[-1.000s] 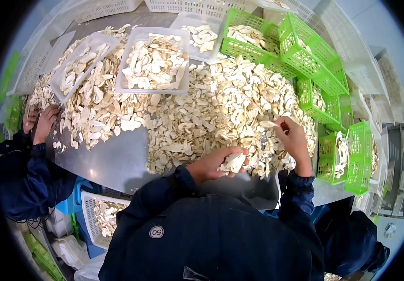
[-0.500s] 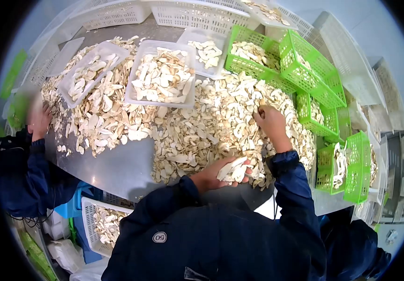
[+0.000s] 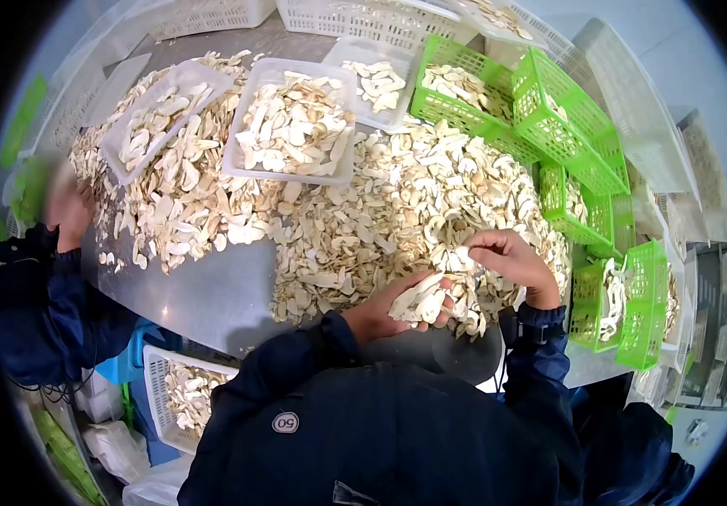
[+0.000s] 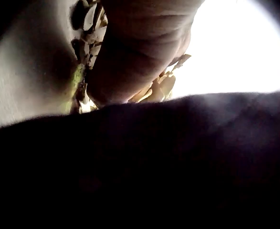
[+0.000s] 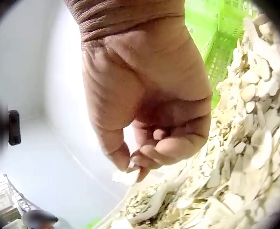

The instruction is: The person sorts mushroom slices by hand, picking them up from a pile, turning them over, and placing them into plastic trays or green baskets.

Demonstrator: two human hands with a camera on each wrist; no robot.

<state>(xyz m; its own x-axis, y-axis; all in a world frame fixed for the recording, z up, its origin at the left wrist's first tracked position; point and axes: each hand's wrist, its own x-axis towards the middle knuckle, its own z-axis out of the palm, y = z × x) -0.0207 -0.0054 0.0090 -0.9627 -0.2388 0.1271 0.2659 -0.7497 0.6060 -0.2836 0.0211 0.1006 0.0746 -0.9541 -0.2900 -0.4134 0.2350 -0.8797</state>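
Observation:
Pale dried mushroom slices [image 3: 330,244] lie in a broad heap on the metal table. In the head view my left hand [image 3: 374,314] is palm up at the heap's near edge and holds a small bunch of mushroom slices [image 3: 417,302], its fingers curled round them. The left wrist view shows mostly dark sleeve and the underside of that hand [image 4: 140,52]. Just right of the bunch, my right hand [image 3: 517,260] hovers over the heap. Its thumb and fingertips pinch one mushroom slice [image 5: 125,177], seen in the right wrist view; the other fingers curl in.
Clear plastic trays [image 3: 230,160] of slices sit on the heap's far left side. Green baskets [image 3: 646,312] line the right, with white crates [image 3: 363,24] behind. Another person's hand [image 3: 72,207] is at the left end. A white crate [image 3: 157,388] of slices stands below the table.
My right hand, earlier pinching a slice, reached farther over the heap, then came back toward my left hand with a slice between its fingertips. The left hand keeps holding its bunch in nearly the same place.

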